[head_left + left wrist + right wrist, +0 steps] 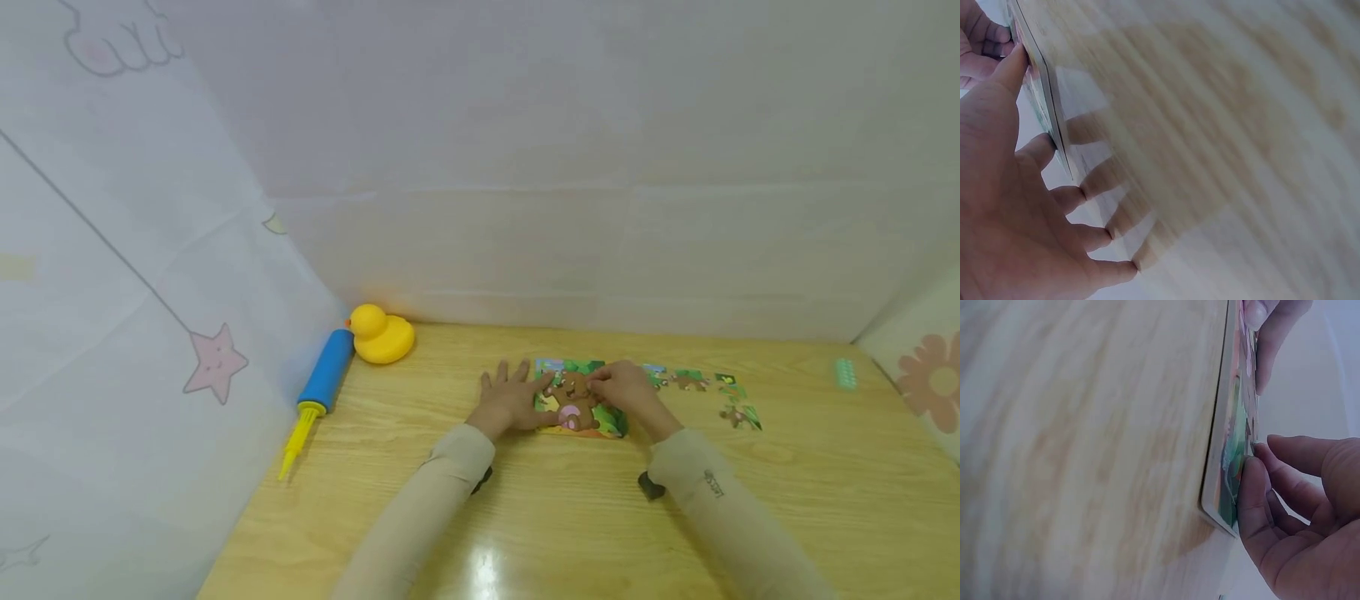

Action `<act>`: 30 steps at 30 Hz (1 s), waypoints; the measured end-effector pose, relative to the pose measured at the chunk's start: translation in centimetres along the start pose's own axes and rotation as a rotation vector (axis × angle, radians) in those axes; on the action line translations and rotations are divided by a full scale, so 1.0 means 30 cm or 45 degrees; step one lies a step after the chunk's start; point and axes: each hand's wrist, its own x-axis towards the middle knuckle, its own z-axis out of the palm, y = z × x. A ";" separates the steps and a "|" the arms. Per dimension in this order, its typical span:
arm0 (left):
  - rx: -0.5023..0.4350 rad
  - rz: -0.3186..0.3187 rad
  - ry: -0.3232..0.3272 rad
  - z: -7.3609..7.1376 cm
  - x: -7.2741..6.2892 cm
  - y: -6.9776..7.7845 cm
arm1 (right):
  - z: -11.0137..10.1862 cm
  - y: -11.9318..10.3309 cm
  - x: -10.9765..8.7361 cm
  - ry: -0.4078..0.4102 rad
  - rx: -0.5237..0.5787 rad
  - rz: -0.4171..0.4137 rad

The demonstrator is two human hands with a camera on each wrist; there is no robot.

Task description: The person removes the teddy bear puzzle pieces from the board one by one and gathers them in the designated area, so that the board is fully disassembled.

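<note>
a bear puzzle (583,407) lies flat on the wooden counter (570,517), between the person's two hands. the left hand (510,404) is spread wide, its thumb and forefinger touching the left part of the puzzle and its other fingertips on the counter, gripping nothing. the right hand (630,390) is bent over the puzzle's right part, thumb and forefinger close together; whether they pinch a piece cannot be told. loose pieces (690,380) lie to the right. toward the far left, a yellow duck (384,340) sits beside a blue pump (327,367).
</note>
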 end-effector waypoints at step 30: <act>0.082 -0.036 -0.018 -0.009 -0.001 0.017 | -0.013 0.033 0.003 -0.058 0.620 0.066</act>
